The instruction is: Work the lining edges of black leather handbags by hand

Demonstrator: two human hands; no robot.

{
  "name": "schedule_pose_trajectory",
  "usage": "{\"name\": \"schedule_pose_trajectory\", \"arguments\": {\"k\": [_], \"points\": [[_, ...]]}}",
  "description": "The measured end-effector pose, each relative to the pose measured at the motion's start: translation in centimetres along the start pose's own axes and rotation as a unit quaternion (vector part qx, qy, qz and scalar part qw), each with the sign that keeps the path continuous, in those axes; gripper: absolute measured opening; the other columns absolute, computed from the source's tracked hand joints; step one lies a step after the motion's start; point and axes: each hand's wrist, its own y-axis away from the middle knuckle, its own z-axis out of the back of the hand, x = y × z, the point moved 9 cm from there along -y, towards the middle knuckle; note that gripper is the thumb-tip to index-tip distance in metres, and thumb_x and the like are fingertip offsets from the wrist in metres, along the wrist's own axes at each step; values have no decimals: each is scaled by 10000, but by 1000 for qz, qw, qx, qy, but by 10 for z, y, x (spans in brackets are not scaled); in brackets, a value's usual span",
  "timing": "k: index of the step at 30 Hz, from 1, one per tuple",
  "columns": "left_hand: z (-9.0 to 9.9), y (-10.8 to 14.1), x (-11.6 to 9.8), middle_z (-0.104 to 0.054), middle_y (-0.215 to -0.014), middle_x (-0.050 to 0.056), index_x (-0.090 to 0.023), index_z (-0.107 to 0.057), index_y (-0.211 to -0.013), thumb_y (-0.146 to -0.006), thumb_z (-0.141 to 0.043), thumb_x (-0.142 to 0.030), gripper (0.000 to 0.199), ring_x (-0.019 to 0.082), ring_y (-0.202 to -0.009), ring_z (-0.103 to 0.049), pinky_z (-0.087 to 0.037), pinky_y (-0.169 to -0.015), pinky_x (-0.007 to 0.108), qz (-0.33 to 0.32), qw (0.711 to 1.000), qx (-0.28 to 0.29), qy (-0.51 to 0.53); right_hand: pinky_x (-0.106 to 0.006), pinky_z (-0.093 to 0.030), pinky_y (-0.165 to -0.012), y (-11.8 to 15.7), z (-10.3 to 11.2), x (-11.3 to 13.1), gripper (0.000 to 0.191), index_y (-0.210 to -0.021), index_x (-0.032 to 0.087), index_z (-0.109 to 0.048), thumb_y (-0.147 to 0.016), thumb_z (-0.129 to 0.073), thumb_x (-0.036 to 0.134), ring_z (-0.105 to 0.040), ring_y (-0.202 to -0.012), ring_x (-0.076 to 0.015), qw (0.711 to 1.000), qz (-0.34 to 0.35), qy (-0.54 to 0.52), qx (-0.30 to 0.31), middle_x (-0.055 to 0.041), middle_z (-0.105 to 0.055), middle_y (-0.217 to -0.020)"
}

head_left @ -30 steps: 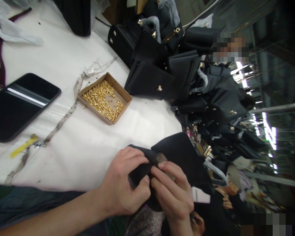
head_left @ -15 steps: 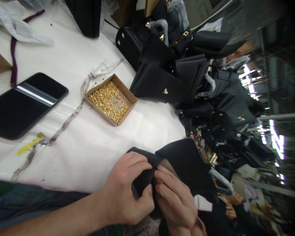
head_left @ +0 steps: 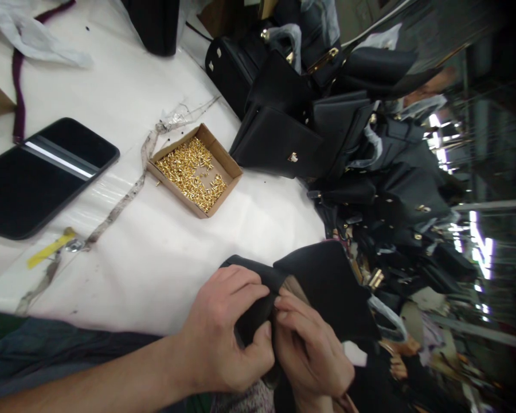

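Observation:
A black handbag [head_left: 327,275], its flap lifted and a brownish lining showing, lies at the table's near edge. My left hand [head_left: 230,327] is closed on the bag's edge, thumb below and fingers over the top. Close beside it, my right hand [head_left: 309,344] pinches the same edge with its fingertips. Whether a small part sits between those fingertips is hidden. Beyond the hands, a shallow cardboard box [head_left: 178,198] holds many small gold-coloured metal pieces [head_left: 189,166].
A black phone or tablet [head_left: 47,178] lies on the white table [head_left: 163,275] at left. Yellow tape [head_left: 49,249] is near it. Several black handbags [head_left: 279,137] are piled at the back right. Another person's hand [head_left: 398,367] shows at far right.
My right hand's fingers have shifted slightly and lifted a little on the bag's edge. The left hand keeps its hold. The view has moved slightly.

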Motion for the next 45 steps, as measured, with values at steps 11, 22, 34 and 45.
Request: {"name": "schedule_pose_trajectory", "arguments": {"k": [11, 22, 34, 45], "points": [[4, 4, -1, -730, -1227, 115, -181, -706, -1317, -812, -692, -142, 506, 284, -1150, -688, -619, -1057, 504, -8, 1000, -28, 10, -428, -763, -963, -6, -5, 7, 261, -922, 125, -703, -890, -755, -129, -844, -1095, -274, 999, 31, -25, 17, -108, -834, -1056], [5, 7, -5, -733, -1277, 139, -160, -685, -1357, -802, -687, -129, 555, 298, -1202, -696, -627, -1097, 504, -36, 999, -34, -9, -311, -762, -898, -3, -2, 2, 315, -863, 174, -659, -891, -783, -115, -863, -1012, -215, 999, -31, -2, -38, -56, -845, -1061], [4, 3, 8, -696, -1245, 102, -213, -732, -1313, -813, -685, -148, 506, 280, -1131, -678, -622, -977, 479, 59, 996, 6, 66, -519, -754, -998, 7, -7, -1, 239, -945, 147, -742, -958, -669, -81, -813, -1207, -321, 999, 25, -33, 17, -119, -823, -1206], [-5, -21, 9, -738, -997, 9, -254, -788, -1030, -949, -655, -201, 164, 217, -982, -673, -560, -903, 411, 79, 993, 54, -66, -384, -674, -974, 7, 5, -12, 337, -1139, 214, -731, -973, -694, -77, -771, -1104, -208, 991, -121, -64, -6, -72, -778, -1126]]}}
